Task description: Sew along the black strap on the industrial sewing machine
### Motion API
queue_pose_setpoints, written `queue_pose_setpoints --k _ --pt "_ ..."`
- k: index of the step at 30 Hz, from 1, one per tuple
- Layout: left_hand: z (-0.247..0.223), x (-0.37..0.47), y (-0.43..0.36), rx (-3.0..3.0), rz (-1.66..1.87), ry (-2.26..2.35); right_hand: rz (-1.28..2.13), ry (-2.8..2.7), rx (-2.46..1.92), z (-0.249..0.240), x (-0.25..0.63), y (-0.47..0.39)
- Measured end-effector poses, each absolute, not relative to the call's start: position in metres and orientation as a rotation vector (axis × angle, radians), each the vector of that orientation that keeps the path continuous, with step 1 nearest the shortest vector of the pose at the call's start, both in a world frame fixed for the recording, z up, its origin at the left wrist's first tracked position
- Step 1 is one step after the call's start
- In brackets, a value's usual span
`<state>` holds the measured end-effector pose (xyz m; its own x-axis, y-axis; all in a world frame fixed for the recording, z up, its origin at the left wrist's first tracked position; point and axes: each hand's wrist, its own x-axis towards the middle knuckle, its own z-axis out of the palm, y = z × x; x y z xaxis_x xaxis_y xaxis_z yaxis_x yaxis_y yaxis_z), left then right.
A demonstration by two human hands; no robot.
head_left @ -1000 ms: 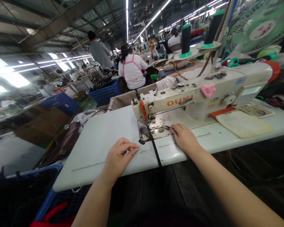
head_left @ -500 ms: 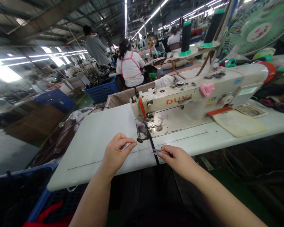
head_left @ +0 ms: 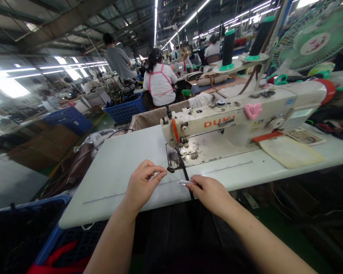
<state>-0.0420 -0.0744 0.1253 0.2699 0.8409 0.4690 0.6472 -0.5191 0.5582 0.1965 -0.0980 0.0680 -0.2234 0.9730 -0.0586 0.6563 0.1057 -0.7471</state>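
My left hand pinches a thin thread over the white sewing table. The thread stretches right from my fingertips towards small thread snips. These snips are in my right hand, with their pointed blades facing left. A narrow black strap runs from under the presser foot of the sewing machine down over the table's front edge. The snips' blades lie across this strap in the view. Whether they touch the thread I cannot tell.
Black thread cones stand behind the machine, near a green fan. A yellow cloth lies at the table's right. Blue crates sit at lower left. A person in a white shirt sits ahead.
The snips have moved slightly left along the thread, nearer my left fingertips, and their blades look closer together. My left hand keeps its pinch. The whole view has shifted a little.
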Motion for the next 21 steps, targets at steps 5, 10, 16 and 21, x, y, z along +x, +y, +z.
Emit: queue_pose_setpoints --k 5,10,16,21 --pt "0.125 -0.043 -0.075 2.255 1.113 1.378 0.882 -1.935 -1.579 0.063 0.199 -0.098" --pt "0.128 -0.044 -0.082 2.219 1.126 1.362 0.793 -1.836 -1.716 0.050 0.230 -0.079" --pt "0.128 -0.040 -0.098 2.027 1.092 1.310 -0.022 -1.740 -1.777 0.023 0.264 -0.050" --pt "0.122 -0.020 -0.106 1.736 0.965 1.168 -0.114 -1.902 -1.339 0.019 0.240 -0.046"
